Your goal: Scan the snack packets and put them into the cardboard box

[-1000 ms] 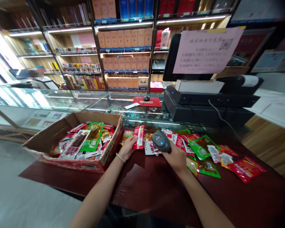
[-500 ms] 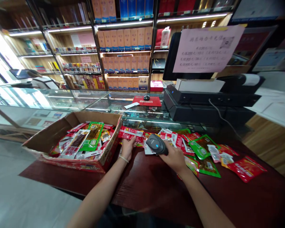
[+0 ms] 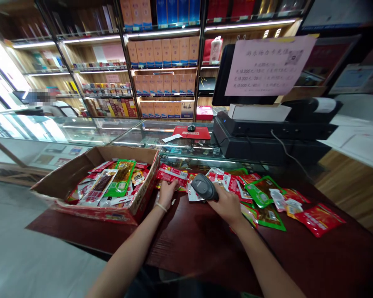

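Observation:
My left hand (image 3: 168,193), with a pale band on its wrist, is closed on a red snack packet (image 3: 173,174) beside the right wall of a cardboard box (image 3: 136,207). My right hand (image 3: 226,205) grips a dark grey barcode scanner (image 3: 202,187), its head pointing left toward that packet. Under and behind the scanner lie several snack packets. Further right are a green snack packet (image 3: 262,191) and a red packet (image 3: 320,219). Inside the box more packets are heaped, with a green and brown packet (image 3: 121,178) on top.
Behind the brown table (image 3: 186,248) runs a glass display counter (image 3: 127,132) with a red mouse pad (image 3: 199,132) and a mouse (image 3: 191,128). A monitor with a pink notice (image 3: 267,66) stands above a black cash drawer (image 3: 267,147). Another person (image 3: 51,105) is at the far left.
The red packet in my left hand has tilted slightly, and the blue light on the scanner no longer shows. Both hands stay almost in place.

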Tool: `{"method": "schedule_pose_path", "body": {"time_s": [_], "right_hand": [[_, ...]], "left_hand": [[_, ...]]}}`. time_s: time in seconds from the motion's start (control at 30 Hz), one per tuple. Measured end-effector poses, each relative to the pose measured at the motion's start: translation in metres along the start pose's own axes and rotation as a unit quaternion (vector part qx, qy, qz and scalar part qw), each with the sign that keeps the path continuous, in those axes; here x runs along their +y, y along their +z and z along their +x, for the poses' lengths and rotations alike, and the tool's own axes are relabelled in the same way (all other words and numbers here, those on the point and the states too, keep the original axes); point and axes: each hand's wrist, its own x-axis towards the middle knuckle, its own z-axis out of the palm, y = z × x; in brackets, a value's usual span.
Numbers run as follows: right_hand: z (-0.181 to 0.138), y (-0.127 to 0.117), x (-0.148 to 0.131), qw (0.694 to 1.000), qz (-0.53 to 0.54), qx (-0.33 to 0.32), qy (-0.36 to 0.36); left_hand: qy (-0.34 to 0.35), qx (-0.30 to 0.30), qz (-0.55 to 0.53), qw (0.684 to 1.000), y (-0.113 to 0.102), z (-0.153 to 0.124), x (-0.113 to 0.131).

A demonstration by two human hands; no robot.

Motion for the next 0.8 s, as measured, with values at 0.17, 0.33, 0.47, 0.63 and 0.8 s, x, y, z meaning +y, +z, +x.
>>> {"method": "schedule_pose_path", "body": {"time_s": [0.17, 0.33, 0.47, 0.63, 0.8], "right_hand": [[0.005, -0.006, -0.001, 0.995, -0.038, 0.051, 0.071], [0.018, -0.017, -0.006, 0.992, -0.039, 0.1, 0.063], [0.032, -0.026, -0.031, 0.994, -0.027, 0.104, 0.024], [0.048, -0.023, -0.073, 0.994, 0.003, 0.106, -0.021], [0.049, -0.012, -0.097, 0.995, 0.015, 0.092, -0.037]], "left_hand": [[0.111, -0.029, 0.104, 0.988, 0.008, -0.008, 0.023], [0.176, -0.082, 0.179, 0.964, -0.009, -0.033, 0.097], [0.217, -0.013, 0.248, 0.944, -0.053, -0.05, 0.16], [0.237, 0.083, 0.347, 0.904, -0.12, -0.053, 0.213], [0.222, 0.157, 0.514, 0.813, -0.171, -0.032, 0.217]]}}
